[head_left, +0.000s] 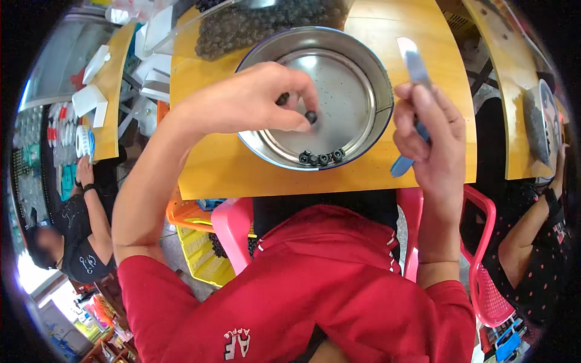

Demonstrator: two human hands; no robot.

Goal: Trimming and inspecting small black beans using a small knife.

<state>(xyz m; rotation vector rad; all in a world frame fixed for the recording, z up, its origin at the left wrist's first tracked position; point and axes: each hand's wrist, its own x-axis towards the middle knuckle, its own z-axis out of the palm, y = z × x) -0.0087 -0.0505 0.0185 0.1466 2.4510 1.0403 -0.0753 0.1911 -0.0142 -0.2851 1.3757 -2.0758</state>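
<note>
While pinched between thumb and fingertips of the left hand (254, 100), a small black ring part (311, 117) sits over the round metal pan (370, 78) on the yellow desk (436, 91). Four more black parts (321, 158) lie at the pan's near edge. Right hand (433, 136) fingers closed around a blue-handled blade tool (414, 66), beside the pan.

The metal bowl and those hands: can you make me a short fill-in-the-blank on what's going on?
1. The left hand pinches a small black ring over the round ____ bowl.
2. The right hand holds a tool with a ____ handle.
3. More black rings lie in a row of ____ inside the bowl.

Missing words: metal; blue; four
</note>
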